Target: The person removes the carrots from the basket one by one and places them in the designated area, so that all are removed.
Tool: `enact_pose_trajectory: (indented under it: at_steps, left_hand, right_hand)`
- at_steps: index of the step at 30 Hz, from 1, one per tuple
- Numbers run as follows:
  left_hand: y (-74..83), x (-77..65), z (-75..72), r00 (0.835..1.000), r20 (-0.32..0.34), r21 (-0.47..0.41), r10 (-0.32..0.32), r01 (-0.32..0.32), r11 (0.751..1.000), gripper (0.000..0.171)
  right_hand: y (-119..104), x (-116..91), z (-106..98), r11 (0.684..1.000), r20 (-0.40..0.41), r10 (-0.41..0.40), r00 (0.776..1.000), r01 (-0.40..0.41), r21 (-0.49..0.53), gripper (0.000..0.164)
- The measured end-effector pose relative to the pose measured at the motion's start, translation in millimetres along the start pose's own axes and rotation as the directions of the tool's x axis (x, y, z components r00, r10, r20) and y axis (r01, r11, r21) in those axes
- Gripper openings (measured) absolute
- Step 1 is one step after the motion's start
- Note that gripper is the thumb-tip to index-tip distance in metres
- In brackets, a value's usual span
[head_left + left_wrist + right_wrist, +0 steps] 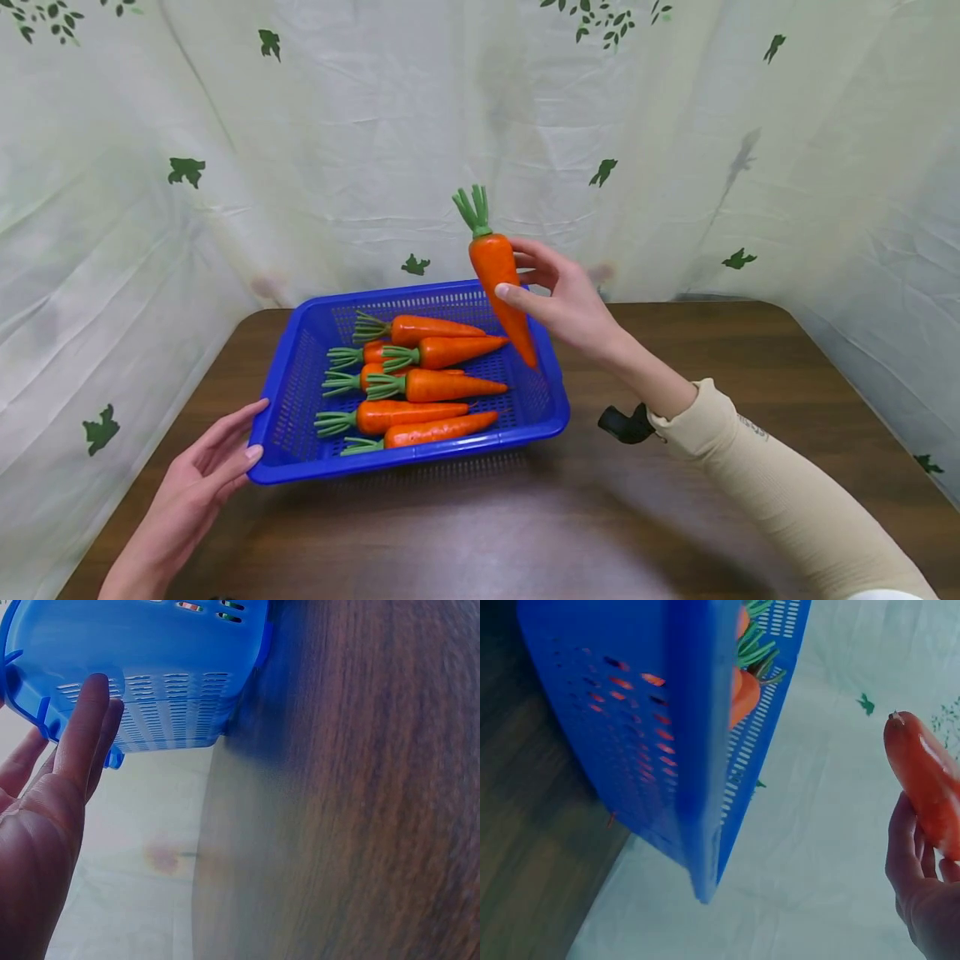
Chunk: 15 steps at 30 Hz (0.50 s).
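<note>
Bare hands (197, 479) (567, 304), cream sleeve (795, 492), dark lettering (753, 428), black wrist piece (627, 424)

Eight carrots (437, 386), one table (450, 533) being shown
Seven are being held in one plastic basket (450, 447), one in one of two hands (573, 304).

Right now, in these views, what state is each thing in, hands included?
Blue perforated plastic basket: upright, loaded.
Seven green-topped orange carrots: lying in the basket, tops leftward.
Eighth green-topped orange carrot: raised, tilted, tip down.
Bare right hand: gripping the raised carrot between thumb and fingers.
Bare left hand: fingers extended at the basket's left end.
White leaf-printed cloth backdrop: hanging, creased.
</note>
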<state>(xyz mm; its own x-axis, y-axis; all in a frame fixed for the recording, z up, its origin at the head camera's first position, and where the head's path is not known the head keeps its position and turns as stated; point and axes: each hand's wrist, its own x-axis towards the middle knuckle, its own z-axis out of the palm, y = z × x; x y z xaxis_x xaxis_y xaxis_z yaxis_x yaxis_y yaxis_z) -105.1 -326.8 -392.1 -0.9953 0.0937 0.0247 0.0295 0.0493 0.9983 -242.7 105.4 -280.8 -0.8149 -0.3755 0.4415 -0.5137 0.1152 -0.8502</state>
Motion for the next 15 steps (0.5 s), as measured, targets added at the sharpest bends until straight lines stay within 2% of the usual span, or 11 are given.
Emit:
enact_pose_trajectory:
  at_steps: [4,11,15]
  left_hand:
    - [0.3,-1.3,0.7,1.000,0.004,0.007,-0.007,0.007,1.000,0.052]
    - [1.0,-1.8,0.8,1.000,-0.004,0.026,-0.027,0.027,0.999,0.052]
    - [-0.7,-0.3,-0.6,1.000,0.003,0.004,-0.013,0.013,1.000,0.051]
  right_hand:
    - [2.7,-6.7,-5.1,1.000,-0.021,0.012,1.000,-0.012,0.007,0.052]
    - [5.2,-17.4,-19.2,0.995,-0.045,0.098,0.994,-0.097,0.016,0.055]
    - [10.9,-23.4,-26.4,0.989,-0.066,0.143,0.987,-0.140,0.042,0.055]
